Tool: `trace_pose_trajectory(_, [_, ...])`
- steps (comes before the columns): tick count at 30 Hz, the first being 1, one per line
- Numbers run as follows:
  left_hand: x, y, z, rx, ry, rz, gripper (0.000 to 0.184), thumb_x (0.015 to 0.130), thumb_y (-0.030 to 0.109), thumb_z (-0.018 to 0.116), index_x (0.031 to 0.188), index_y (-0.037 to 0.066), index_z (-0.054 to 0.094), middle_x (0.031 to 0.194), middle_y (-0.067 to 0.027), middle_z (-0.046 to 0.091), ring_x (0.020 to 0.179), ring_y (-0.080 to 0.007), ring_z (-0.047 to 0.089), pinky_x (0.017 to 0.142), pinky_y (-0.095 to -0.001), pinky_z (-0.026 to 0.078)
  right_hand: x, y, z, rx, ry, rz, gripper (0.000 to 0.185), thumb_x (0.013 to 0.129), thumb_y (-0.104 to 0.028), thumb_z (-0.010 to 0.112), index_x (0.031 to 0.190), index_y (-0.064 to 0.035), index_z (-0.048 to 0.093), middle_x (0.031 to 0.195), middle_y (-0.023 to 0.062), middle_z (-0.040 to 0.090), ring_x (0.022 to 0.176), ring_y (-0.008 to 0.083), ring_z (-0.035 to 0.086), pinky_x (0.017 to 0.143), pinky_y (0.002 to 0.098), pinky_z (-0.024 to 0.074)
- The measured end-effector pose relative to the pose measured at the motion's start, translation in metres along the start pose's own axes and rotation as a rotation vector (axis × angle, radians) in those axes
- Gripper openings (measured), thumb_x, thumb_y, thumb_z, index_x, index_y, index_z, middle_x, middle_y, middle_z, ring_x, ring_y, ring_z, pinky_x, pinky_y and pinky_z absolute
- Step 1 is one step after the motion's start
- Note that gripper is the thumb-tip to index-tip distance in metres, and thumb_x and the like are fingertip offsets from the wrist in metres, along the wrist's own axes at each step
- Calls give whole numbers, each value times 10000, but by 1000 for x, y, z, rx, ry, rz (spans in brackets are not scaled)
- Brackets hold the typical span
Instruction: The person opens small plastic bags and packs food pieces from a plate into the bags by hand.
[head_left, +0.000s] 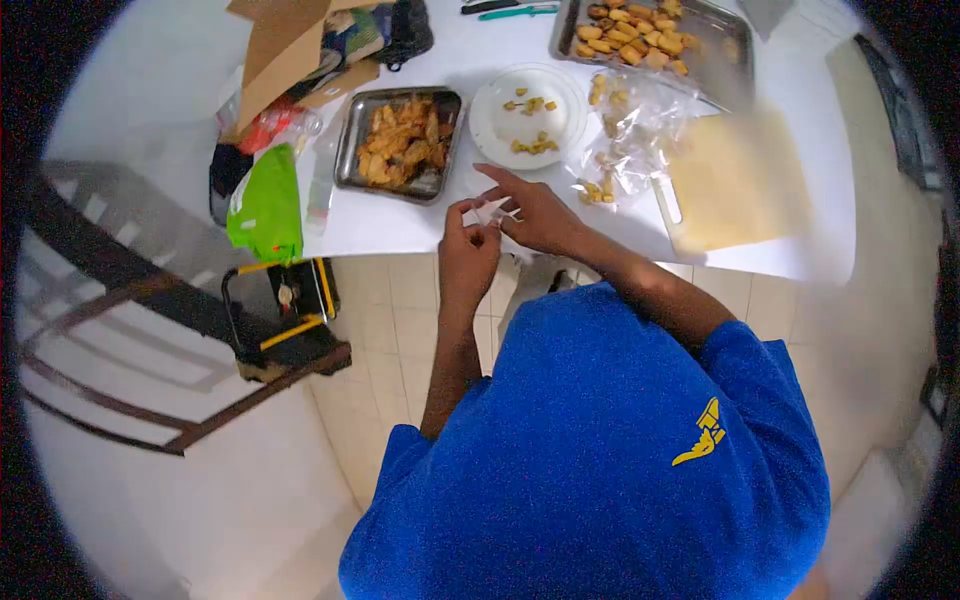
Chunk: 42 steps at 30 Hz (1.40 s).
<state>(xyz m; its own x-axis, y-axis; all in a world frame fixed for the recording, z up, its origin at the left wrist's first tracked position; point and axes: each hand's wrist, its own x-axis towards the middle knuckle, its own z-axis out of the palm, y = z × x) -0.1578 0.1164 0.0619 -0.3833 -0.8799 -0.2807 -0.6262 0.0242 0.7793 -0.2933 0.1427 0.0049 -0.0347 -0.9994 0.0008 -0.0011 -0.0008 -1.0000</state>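
Both my hands are close together over the table's front edge, with a small clear plastic piece [490,211] between them. My left hand [469,245] has its fingers bent and pinched on the plastic's lower left side. My right hand [540,215] touches its right side, thumb and some fingers curled in, one finger stretched out to the left. Just beyond them stands a white plate [487,135] with small yellowish pieces in two groups. Left of the plate is a metal tray [345,165] holding browned fried food. Clear plastic bags [640,125] with yellowish pieces lie right of the plate.
A light cutting board [745,180] lies on the right of the white table [385,228]. Behind it is a larger metal tray [735,50] of golden pieces. At the left are a cardboard box [280,60] and a green bag [268,205]; a dark chair [110,300] stands beyond the table.
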Motion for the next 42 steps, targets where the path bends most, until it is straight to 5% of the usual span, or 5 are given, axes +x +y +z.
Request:
trace_pose_trajectory(9, [-40, -65, 7, -585, 539, -166, 446, 908, 358, 477, 1261, 103, 376, 977, -63, 570, 797, -118, 516, 668, -274, 431, -14, -19, -11, 331, -154, 103, 220, 835, -74, 607, 857, -69, 388, 982, 81, 572, 885, 153, 584, 735, 325, 518])
trace_pose_trajectory(13, [-26, -84, 14, -999, 38, -25, 616, 860, 463, 528, 1318, 100, 333, 1262, -45, 424, 1160, -177, 397, 949, -383, 352, -21, -43, -24, 568, -236, 248, 273, 813, -124, 641, 776, -117, 370, 1021, 77, 598, 871, 122, 547, 723, 263, 452])
trace_pose_trajectory(22, [-14, -97, -7, -1239, 66, 59, 198, 794, 48, 655, 969, 71, 563, 920, -43, 592, 819, -163, 583, 764, -314, 497, -23, -38, -43, 346, -11, 85, 87, 807, 32, 572, 865, -14, 619, 1069, 113, 599, 945, 189, 579, 847, 310, 457])
trace_pose_trajectory(26, [-11, -75, -22, -650, 258, 188, 135, 792, 74, 656, 899, 69, 573, 828, -23, 587, 763, -137, 552, 709, -262, 468, -30, -34, -43, -328, 134, -336, 203, 769, 74, 568, 915, -24, 671, 1086, 104, 612, 892, 204, 612, 834, 283, 467])
trace_pose_trajectory(42, [-38, 17, -45, 371, 535, 589, 371, 674, 251, 782, 862, 55, 530, 879, -91, 522, 858, -274, 477, 807, -372, 368, -20, -51, -17, -365, 140, -214, 141, 740, 60, 624, 854, -8, 674, 914, 115, 623, 865, 212, 615, 685, 294, 495])
